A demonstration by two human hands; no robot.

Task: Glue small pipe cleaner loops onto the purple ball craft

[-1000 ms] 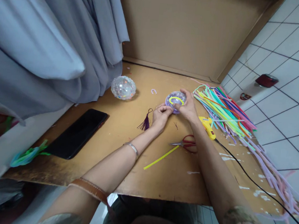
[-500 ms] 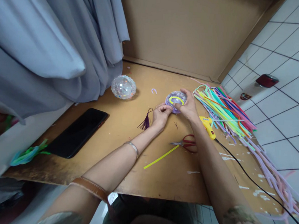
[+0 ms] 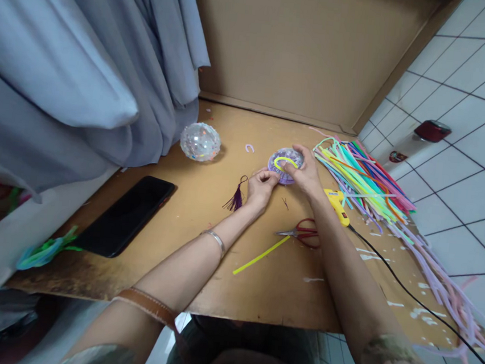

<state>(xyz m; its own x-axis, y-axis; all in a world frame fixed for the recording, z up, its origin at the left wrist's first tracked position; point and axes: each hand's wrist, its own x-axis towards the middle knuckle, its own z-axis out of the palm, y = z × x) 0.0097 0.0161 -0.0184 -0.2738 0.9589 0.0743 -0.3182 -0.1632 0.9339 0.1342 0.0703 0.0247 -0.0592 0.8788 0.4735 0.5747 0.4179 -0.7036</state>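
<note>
A round purple-rimmed bowl (image 3: 293, 154) stands on the wooden table. Inside it lies a curved yellow strip (image 3: 286, 160). My left hand (image 3: 262, 188) pinches the bowl's near-left rim with its fingers together. My right hand (image 3: 306, 171) grips the right side, fingers at the outer edge and thumb inside by the yellow strip. A dark purple tassel (image 3: 236, 197) lies left of my left hand. Below the hands are red-handled scissors (image 3: 306, 233), partly under my right forearm, and a straight yellow strip (image 3: 261, 255).
A clear decorated bowl (image 3: 200, 142) stands at the back left, with a black phone (image 3: 125, 215) nearer me. Colourful fuzzy sticks (image 3: 367, 179) and a yellow glue gun (image 3: 338, 207) with a black cord lie right. Grey curtains hang left.
The yellow strip has shifted slightly inside the bowl, and my right thumb has moved a little with it. Both hands keep their hold.
</note>
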